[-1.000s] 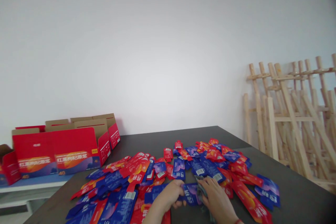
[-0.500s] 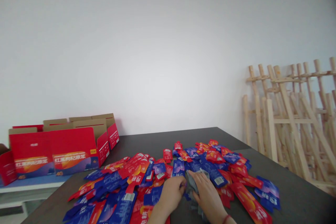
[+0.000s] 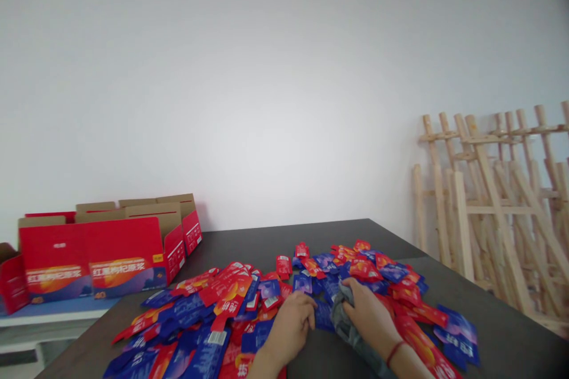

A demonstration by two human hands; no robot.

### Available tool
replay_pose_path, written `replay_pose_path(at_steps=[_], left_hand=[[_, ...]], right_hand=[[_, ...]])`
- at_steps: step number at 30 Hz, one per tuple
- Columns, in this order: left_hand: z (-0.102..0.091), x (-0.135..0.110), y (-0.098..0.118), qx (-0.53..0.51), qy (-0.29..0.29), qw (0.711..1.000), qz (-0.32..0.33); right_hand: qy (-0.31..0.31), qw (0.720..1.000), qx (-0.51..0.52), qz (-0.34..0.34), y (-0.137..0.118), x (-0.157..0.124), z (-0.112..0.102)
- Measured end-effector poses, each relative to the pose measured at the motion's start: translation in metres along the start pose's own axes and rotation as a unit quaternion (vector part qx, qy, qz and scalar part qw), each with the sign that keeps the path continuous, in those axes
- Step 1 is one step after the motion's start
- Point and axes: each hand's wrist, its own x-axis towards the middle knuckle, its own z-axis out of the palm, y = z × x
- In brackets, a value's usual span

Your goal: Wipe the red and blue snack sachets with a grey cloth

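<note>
My left hand [image 3: 291,325] is closed, its fingertips at the left edge of a blue sachet [image 3: 324,315] that lies low over the dark table [image 3: 326,352]. The exact pinch is hidden behind my fingers. In my right hand [image 3: 367,314] is a crumpled grey cloth [image 3: 344,323], bunched beside the sachet and trailing down along my wrist. Red and blue sachets lie in a loose pile [image 3: 213,302] left of my hands. Another mixed pile [image 3: 364,269] spreads behind and right of the cloth.
Open red cartons [image 3: 124,249] stand on a white shelf unit [image 3: 57,314] at the left. Wooden easels [image 3: 484,207] lean against the white wall [image 3: 284,100] at the right, beyond the table's edge. A larger blue sachet [image 3: 457,334] lies at the right.
My right hand has lifted off its flat position and moved right, gathering the cloth in its fingers. The blue sachet beside my left hand shows more now. My left hand has barely moved.
</note>
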Motion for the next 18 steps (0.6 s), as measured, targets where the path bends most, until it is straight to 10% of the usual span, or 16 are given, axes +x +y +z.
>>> replay_pose_path(at_steps=[7, 18], left_hand=[[0.018, -0.002, -0.012, -0.068, 0.027, 0.989, -0.126], [0.046, 0.006, -0.026, -0.044, -0.025, 0.964, -0.261]], right_hand=[[-0.031, 0.996, -0.01, -0.082, -0.033, -0.025, 0.054], [-0.061, 0.995, -0.015, -0.082, -0.015, -0.025, 0.053]])
